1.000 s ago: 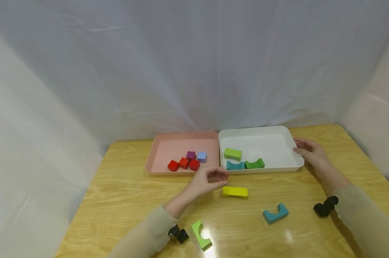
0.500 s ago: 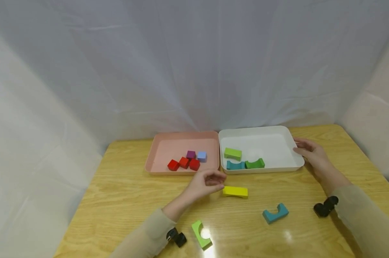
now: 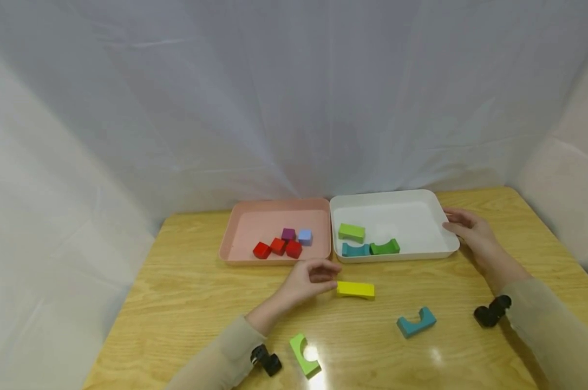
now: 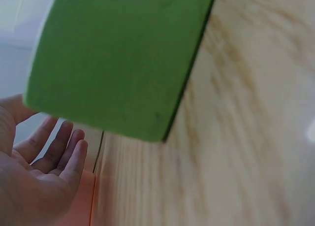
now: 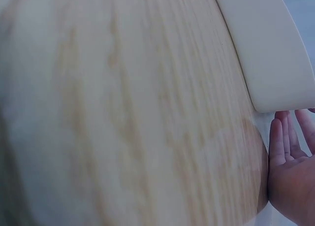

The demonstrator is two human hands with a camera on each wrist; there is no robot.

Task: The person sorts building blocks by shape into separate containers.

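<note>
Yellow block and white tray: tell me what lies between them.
In the head view only bare wooden table lies between the yellow block and the white tray; nothing stands in that strip.

Head view high over table point(image 3: 187, 303), wrist views skimming its wood

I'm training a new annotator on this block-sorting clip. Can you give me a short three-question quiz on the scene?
1. How many blocks lie in the pink tray?
2. True or false: the right hand rests at the white tray.
3. Which block is nearest the left hand: A yellow block, B blue block, C green block?

Key: 1. five; 2. true; 3. A
</note>
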